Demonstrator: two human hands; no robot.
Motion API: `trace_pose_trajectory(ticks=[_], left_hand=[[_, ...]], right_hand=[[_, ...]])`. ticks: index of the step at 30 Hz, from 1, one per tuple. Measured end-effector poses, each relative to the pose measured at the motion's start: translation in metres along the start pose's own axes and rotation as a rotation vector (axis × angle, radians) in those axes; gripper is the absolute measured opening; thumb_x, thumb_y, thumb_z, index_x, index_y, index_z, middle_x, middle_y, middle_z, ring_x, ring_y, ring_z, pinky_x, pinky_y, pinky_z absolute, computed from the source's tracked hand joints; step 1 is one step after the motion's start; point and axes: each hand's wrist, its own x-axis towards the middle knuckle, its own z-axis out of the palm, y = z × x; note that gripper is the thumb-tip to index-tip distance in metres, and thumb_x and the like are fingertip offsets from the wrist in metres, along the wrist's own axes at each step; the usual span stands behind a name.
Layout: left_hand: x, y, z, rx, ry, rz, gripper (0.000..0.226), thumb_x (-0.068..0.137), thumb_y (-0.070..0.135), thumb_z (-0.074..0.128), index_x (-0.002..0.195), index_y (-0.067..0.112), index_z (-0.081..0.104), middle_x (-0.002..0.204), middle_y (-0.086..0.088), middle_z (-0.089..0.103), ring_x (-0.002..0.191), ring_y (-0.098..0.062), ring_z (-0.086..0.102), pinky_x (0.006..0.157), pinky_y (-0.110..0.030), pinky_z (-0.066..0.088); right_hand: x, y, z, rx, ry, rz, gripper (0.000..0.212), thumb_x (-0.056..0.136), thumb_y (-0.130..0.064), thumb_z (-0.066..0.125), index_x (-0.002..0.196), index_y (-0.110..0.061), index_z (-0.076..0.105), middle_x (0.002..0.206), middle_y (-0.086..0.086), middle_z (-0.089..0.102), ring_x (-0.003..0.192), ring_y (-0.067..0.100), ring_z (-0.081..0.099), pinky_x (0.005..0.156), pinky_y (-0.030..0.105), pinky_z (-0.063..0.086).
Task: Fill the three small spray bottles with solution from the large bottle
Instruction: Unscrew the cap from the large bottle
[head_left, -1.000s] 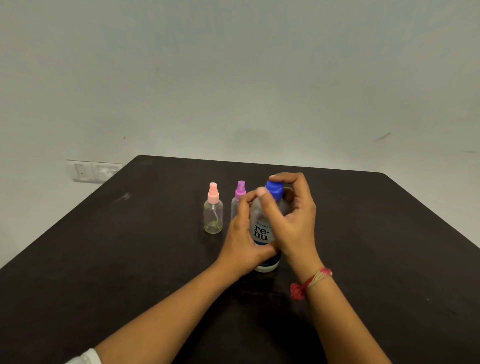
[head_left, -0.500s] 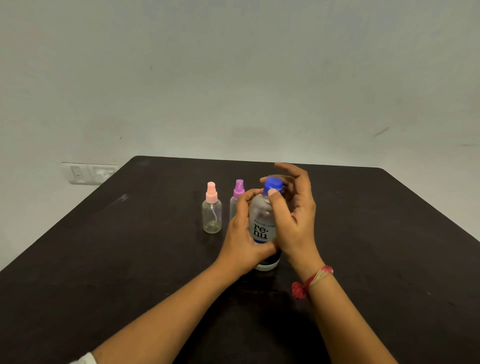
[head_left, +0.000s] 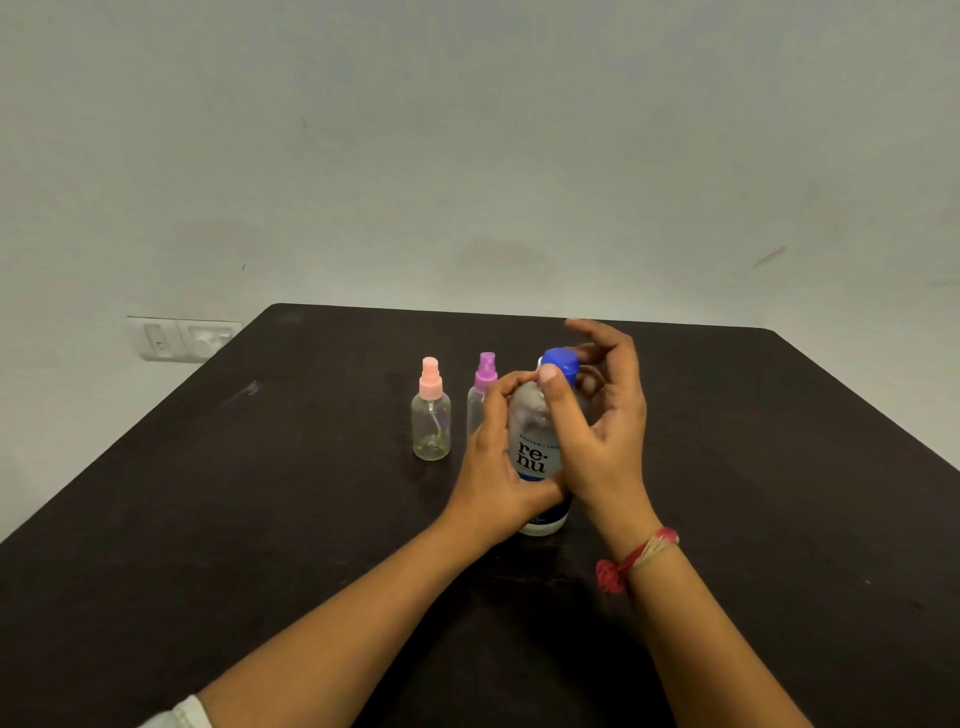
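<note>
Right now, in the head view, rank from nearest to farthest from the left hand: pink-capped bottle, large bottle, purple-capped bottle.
1. large bottle, gripped by the left hand.
2. purple-capped bottle, just behind its fingers.
3. pink-capped bottle, further left, apart.

From my end I see a dark, nearly black table (head_left: 218, 545) filling the lower half of the view, its far corners rounded; a pale scuff (head_left: 251, 387) marks its top near the left edge; behind the table rises a plain grey-white wall (head_left: 467, 156), softly and evenly lit; a white switch plate (head_left: 183, 339) sits on that wall just past the table's far left corner; above the table's far right corner I make out a short dark streak (head_left: 770, 255) on the paint.
</note>
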Motion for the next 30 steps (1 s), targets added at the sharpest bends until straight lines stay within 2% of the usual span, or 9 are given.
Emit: trace_pose_trajectory(ticks=[2,5,8,11,15,19,22,27,30], left_hand=[[-0.0009,0.0,-0.0001,-0.007,-0.003,0.001,0.082,0.064,0.018,0.075,0.128,0.043,0.031,0.125,0.001,0.055,0.114,-0.015,0.061,0.09,-0.033,0.055],[-0.0008,-0.0021,-0.0001,-0.001,-0.001,0.006,0.083,0.063,0.018,0.076,0.129,0.042,0.031,0.126,-0.001,0.055,0.114,-0.016,0.061,0.09,-0.033,0.055],[0.0006,-0.0044,0.0003,0.012,-0.006,0.003,0.085,0.063,0.012,0.077,0.132,0.034,0.031,0.124,-0.003,0.057,0.111,-0.017,0.062,0.089,-0.034,0.055],[0.0007,-0.0064,0.0008,0.0,-0.014,0.006,0.087,0.065,0.006,0.077,0.137,0.022,0.03,0.125,-0.004,0.057,0.113,-0.015,0.062,0.091,-0.032,0.054],[0.0006,-0.0035,0.0004,-0.004,-0.01,0.02,0.084,0.065,0.013,0.077,0.133,0.031,0.032,0.126,-0.003,0.055,0.114,-0.016,0.061,0.092,-0.031,0.053],[-0.0003,0.0007,0.0004,-0.01,-0.005,0.018,0.08,0.064,0.02,0.076,0.129,0.039,0.032,0.126,0.006,0.053,0.115,-0.012,0.059,0.091,-0.026,0.052],[0.0009,0.0008,0.0007,-0.002,-0.004,0.024,0.079,0.064,0.021,0.075,0.127,0.042,0.032,0.124,0.007,0.054,0.113,-0.011,0.06,0.09,-0.027,0.053],[0.0006,-0.0005,0.0003,0.001,-0.008,0.036,0.084,0.065,0.018,0.076,0.129,0.046,0.03,0.125,0.0,0.057,0.114,-0.014,0.061,0.091,-0.034,0.054],[0.0012,0.0009,0.0002,0.005,-0.006,0.028,0.082,0.063,0.022,0.075,0.127,0.049,0.03,0.125,0.001,0.056,0.112,-0.012,0.061,0.09,-0.033,0.054]], right_hand=[[-0.001,-0.0001,-0.0005,0.058,-0.011,0.017,0.034,0.086,-0.024,0.054,0.118,-0.031,0.047,0.097,0.007,0.062,0.092,0.019,0.063,0.081,0.027,0.052],[-0.0007,-0.0011,-0.0006,0.083,-0.035,0.015,0.03,0.085,-0.023,0.053,0.114,-0.029,0.048,0.099,0.008,0.066,0.096,0.02,0.065,0.082,0.027,0.052],[0.0,-0.0024,-0.0005,0.012,-0.02,0.004,0.022,0.082,-0.024,0.064,0.102,-0.024,0.053,0.096,0.001,0.062,0.091,0.015,0.063,0.079,0.024,0.051],[0.0008,-0.0025,0.0001,-0.018,0.025,0.025,0.024,0.079,-0.023,0.073,0.096,-0.025,0.055,0.095,0.004,0.059,0.087,0.017,0.061,0.079,0.031,0.053],[0.0012,-0.002,-0.0012,0.004,0.002,0.03,0.02,0.083,-0.017,0.068,0.1,-0.02,0.059,0.096,0.004,0.061,0.088,0.017,0.062,0.08,0.032,0.052],[-0.0007,-0.0023,-0.0015,0.095,-0.061,0.052,0.035,0.09,-0.013,0.053,0.123,-0.023,0.052,0.104,0.004,0.065,0.1,0.02,0.064,0.087,0.033,0.053],[0.0001,-0.0028,-0.0023,0.105,-0.098,0.05,0.037,0.089,-0.019,0.048,0.125,-0.021,0.052,0.111,0.004,0.066,0.107,0.02,0.063,0.089,0.033,0.053],[0.001,-0.0018,-0.0015,-0.065,-0.041,-0.018,0.027,0.082,-0.027,0.067,0.106,-0.015,0.063,0.102,0.007,0.055,0.09,0.008,0.058,0.08,0.019,0.047],[0.0009,-0.0006,-0.0013,-0.068,-0.034,-0.009,0.031,0.085,-0.019,0.067,0.115,-0.019,0.058,0.103,0.003,0.056,0.092,0.014,0.059,0.082,0.028,0.05]])
